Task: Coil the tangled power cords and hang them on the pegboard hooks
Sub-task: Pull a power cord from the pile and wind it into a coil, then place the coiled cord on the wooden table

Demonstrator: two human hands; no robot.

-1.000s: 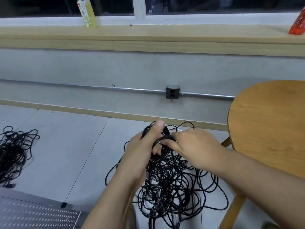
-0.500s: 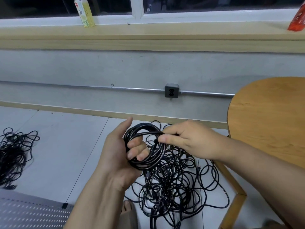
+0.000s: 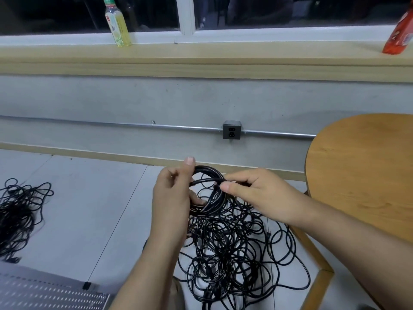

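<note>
A small coil of black power cord (image 3: 213,194) is held up in front of me, above the floor. My left hand (image 3: 173,198) grips the coil's left side, thumb up over the top and fingers curled through the loop. My right hand (image 3: 257,193) pinches a strand that crosses the top of the coil. Below both hands a large tangle of black cords (image 3: 228,253) lies on the floor tiles. A second tangle of black cord (image 3: 20,215) lies at the far left. The corner of a grey pegboard (image 3: 44,294) lies flat at the bottom left.
A round wooden table (image 3: 366,175) with a wooden leg stands close on the right. A wall socket (image 3: 231,130) on a metal conduit sits on the grey wall ahead. A yellow bottle (image 3: 117,23) and a red packet (image 3: 400,34) stand on the window ledge.
The left hand has turned so its back faces me, with the thumb raised over the coil. The right hand has drawn the strand across the top of the coil.
</note>
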